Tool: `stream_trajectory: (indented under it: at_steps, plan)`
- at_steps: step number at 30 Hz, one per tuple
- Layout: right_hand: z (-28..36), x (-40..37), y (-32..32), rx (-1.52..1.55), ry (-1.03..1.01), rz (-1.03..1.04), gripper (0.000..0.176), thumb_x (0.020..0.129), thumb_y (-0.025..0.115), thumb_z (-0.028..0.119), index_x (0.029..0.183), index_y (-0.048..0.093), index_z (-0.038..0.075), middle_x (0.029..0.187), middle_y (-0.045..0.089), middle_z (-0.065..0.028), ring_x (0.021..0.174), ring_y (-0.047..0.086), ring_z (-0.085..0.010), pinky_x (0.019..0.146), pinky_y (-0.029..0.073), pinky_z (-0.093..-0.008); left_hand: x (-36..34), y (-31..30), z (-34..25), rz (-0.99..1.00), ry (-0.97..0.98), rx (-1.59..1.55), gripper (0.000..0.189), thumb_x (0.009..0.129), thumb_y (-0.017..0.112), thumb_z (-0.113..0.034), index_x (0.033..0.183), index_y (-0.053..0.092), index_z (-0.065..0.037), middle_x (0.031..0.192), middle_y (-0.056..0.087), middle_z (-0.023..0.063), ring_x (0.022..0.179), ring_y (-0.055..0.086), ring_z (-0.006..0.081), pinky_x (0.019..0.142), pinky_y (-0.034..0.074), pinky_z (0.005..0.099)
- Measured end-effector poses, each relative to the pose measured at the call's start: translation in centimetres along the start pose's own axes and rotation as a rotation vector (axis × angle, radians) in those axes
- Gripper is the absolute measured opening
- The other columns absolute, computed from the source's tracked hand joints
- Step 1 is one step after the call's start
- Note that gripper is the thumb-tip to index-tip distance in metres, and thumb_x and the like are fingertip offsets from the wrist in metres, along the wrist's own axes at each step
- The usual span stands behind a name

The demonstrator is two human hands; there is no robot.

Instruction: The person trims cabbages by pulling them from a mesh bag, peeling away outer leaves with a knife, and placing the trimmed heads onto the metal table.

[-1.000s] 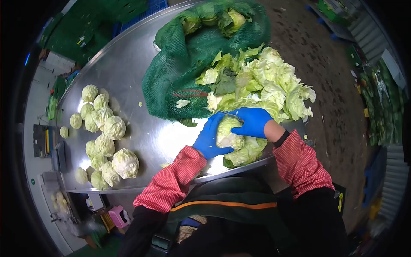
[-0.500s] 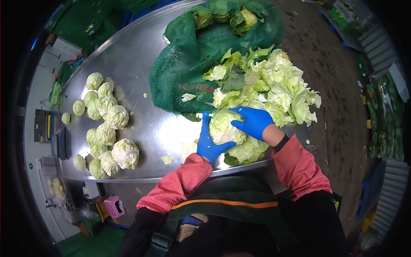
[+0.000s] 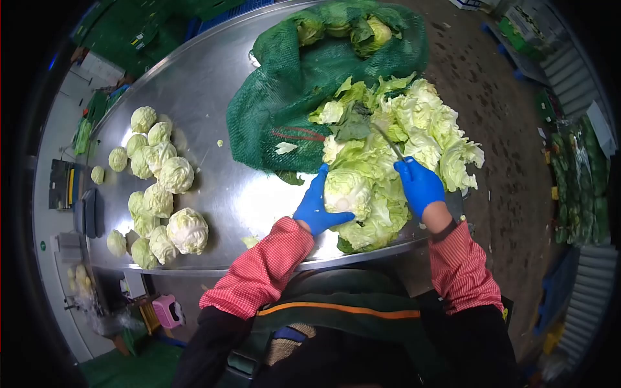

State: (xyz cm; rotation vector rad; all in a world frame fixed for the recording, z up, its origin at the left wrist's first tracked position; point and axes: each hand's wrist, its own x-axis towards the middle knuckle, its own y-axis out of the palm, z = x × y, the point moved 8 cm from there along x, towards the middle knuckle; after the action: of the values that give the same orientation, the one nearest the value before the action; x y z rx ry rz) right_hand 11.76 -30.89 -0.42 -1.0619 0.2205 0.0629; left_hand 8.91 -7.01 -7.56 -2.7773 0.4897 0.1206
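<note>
My left hand [image 3: 317, 207], in a blue glove, wraps its thumb and fingers round the left side of a pale green cabbage [image 3: 348, 191]. The cabbage rests on loose leaves at the table's near edge, its pale stem end facing me. To its right, my right hand [image 3: 420, 184], also gloved in blue, is closed on the handle of a knife [image 3: 389, 143]. The narrow blade points up and left over a heap of torn outer leaves [image 3: 424, 123]. Most of the knife's handle is hidden in the glove.
Several trimmed cabbages [image 3: 187, 231] stand on the left of the metal table [image 3: 213, 90]. A green mesh sack [image 3: 272, 110] lies at the back, with untrimmed cabbages [image 3: 372, 35] in its mouth. Beyond the table's right side is the brown floor [image 3: 511, 168].
My right hand has left the cabbage, moved right, and now grips a knife. My left hand stays on the cabbage, which is turned so that its stem end shows.
</note>
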Motion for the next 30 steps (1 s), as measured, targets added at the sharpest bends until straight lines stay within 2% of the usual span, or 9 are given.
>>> stream_trajectory:
  at_steps: [3,9,13,14,17,18,24,28,30]
  plan:
    - [5.7,-1.8,1.2,-0.036,-0.35,-0.125,0.034,0.093,0.052,0.039,0.114,0.062,0.014,0.097,0.065,-0.0197,0.085,0.064,-0.0351,0.073,0.052,-0.0428,0.3,-0.1,-0.5,0.006,0.052,0.01,0.124,0.06,0.087,-0.037,0.148,0.011,0.006,0.147,0.029,0.0276,0.137,0.032,0.0359,0.113,0.027,0.0397]
    - [8.2,1.7,5.7,-0.001,-0.533,0.087,0.034,0.086,0.059,0.04,0.11,0.062,0.016,0.095,0.066,-0.0138,0.083,0.065,-0.0339,0.074,0.052,-0.0423,-1.0,-0.1,-1.0,0.054,0.124,0.065,0.127,0.058,0.089,-0.034,0.149,0.008,0.003,0.15,0.026,0.0253,0.139,0.029,0.036,0.114,0.025,0.0399]
    - [6.0,3.6,6.0,0.06,-0.274,0.249,0.031,0.087,0.059,0.04,0.106,0.064,0.015,0.095,0.067,-0.0111,0.085,0.065,-0.0311,0.075,0.052,-0.0408,-2.3,-0.1,-0.3,0.064,0.136,0.105,0.126,0.059,0.089,-0.034,0.15,0.008,0.0,0.152,0.021,0.0222,0.141,0.024,0.0351,0.115,0.023,0.04]
    - [6.7,2.8,6.3,0.137,-0.288,0.338,0.045,0.084,0.061,0.046,0.114,0.061,0.013,0.103,0.066,-0.0117,0.092,0.065,-0.0302,0.078,0.052,-0.0408,-2.3,-0.2,-0.1,0.06,0.127,0.087,0.126,0.059,0.089,-0.034,0.15,0.008,0.0,0.152,0.021,0.0223,0.14,0.024,0.0352,0.115,0.023,0.0401]
    - [12.0,-2.1,4.6,-0.237,-0.538,0.192,0.062,0.077,0.067,0.05,0.124,0.057,0.012,0.112,0.062,-0.015,0.097,0.064,-0.0327,0.082,0.051,-0.041,-2.4,-0.1,-0.5,0.064,0.138,0.157,0.126,0.06,0.089,-0.034,0.15,0.008,-0.001,0.152,0.02,0.0222,0.14,0.025,0.0355,0.114,0.025,0.0404]
    - [12.0,-2.1,5.3,-0.295,-0.459,0.343,0.073,0.073,0.069,0.051,0.133,0.05,0.012,0.119,0.056,-0.0196,0.098,0.063,-0.0348,0.085,0.051,-0.0415,-2.2,0.1,-0.7,0.073,0.154,0.166,0.126,0.06,0.089,-0.034,0.15,0.008,-0.001,0.152,0.02,0.022,0.14,0.025,0.0357,0.114,0.025,0.0404]
    - [9.8,-0.1,5.4,-0.22,-0.581,0.451,0.057,0.077,0.066,0.042,0.126,0.055,0.013,0.11,0.062,-0.0161,0.095,0.064,-0.0345,0.08,0.052,-0.0427,-2.0,0.6,-1.8,0.087,0.179,0.233,0.125,0.061,0.088,-0.035,0.151,0.007,-0.003,0.153,0.021,0.0209,0.139,0.025,0.0366,0.114,0.026,0.0411]
    - [8.7,2.2,5.6,-0.17,-0.434,0.517,0.046,0.081,0.064,0.042,0.116,0.061,0.013,0.094,0.068,-0.0131,0.092,0.065,-0.0323,0.079,0.051,-0.0412,-2.0,0.3,-1.5,0.08,0.182,0.205,0.125,0.061,0.088,-0.034,0.151,0.007,-0.003,0.152,0.022,0.022,0.139,0.026,0.0366,0.113,0.026,0.041]
    - [9.9,1.2,4.6,-0.078,-0.432,0.5,0.052,0.08,0.066,0.046,0.121,0.059,0.014,0.098,0.067,-0.0134,0.09,0.065,-0.0326,0.078,0.051,-0.0406,-1.9,0.0,-1.4,0.081,0.163,0.173,0.125,0.061,0.088,-0.034,0.151,0.007,-0.003,0.151,0.023,0.0224,0.139,0.026,0.0366,0.113,0.026,0.041]
